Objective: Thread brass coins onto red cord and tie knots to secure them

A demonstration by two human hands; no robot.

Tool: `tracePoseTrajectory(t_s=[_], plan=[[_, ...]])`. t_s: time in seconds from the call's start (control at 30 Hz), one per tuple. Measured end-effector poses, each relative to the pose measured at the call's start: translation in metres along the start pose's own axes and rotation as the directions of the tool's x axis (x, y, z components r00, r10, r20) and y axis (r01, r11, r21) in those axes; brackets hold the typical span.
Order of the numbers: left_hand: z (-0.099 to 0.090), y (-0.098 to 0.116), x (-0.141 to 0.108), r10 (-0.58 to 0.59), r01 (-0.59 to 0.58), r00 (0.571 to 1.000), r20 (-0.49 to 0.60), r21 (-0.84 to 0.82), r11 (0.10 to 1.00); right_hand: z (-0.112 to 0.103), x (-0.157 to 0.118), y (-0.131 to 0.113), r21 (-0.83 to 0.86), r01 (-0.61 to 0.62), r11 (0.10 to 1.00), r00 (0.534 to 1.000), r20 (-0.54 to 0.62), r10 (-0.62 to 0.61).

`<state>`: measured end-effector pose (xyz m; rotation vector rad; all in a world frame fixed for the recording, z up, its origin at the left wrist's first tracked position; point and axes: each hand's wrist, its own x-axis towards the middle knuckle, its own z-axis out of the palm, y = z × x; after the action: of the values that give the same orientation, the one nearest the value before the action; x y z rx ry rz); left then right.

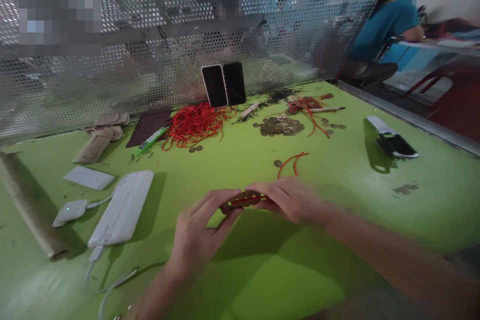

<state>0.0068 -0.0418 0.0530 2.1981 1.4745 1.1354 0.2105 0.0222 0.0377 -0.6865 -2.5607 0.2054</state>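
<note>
both forearms reach in from the near edge; the left hand (200, 232) and right hand (290, 199) meet fingertip to fingertip, fingers pinched.

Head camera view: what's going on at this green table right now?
A person works at the green table. The left hand and right hand together pinch a small row of coins on red cord, held just above the tabletop. Farther back lie a heap of red cord, a pile of coins and two phones leaning on the perforated screen. A white power bank lies to the left.
</note>
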Motion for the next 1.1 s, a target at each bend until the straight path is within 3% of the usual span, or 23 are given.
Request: tracePoseTrajectory(t_s=[0.13,0.27,0.57,0.7,0.8,0.9,1.1], plan=[[0.0,0.001,0.001,0.031,-0.031,0.999,0.019,-0.011,0.999,-0.002,-0.001,-0.001,0.049,-0.035,0.998,0.999,0.01,0.035],[0.0,0.007,0.003,0.012,-0.012,1.0,-0.028,-0.02,1.0,-0.002,0.0,0.0,0.138,-0.066,0.988,0.995,-0.066,0.076],[0.0,0.003,0.0,0.029,-0.03,0.999,0.034,0.012,0.999,0.002,-0.001,-0.002,0.227,0.045,0.973,0.973,-0.232,0.009],[0.002,0.005,-0.001,0.041,-0.039,0.998,-0.036,0.063,0.997,0.005,-0.001,-0.007,0.306,0.035,0.951,0.976,-0.216,0.034],[0.004,0.005,-0.001,0.114,-0.108,0.989,-0.096,0.062,0.992,0.005,-0.001,-0.01,0.319,0.072,0.945,0.972,-0.237,0.006],[0.004,0.003,-0.001,0.186,-0.183,0.978,-0.095,0.044,0.982,0.005,-0.001,-0.011,0.316,0.076,0.946,0.968,-0.251,0.006],[0.003,0.001,-0.001,0.216,-0.212,0.972,-0.093,0.048,0.976,0.005,-0.003,-0.009,0.35,0.027,0.936,0.983,-0.18,0.039]])
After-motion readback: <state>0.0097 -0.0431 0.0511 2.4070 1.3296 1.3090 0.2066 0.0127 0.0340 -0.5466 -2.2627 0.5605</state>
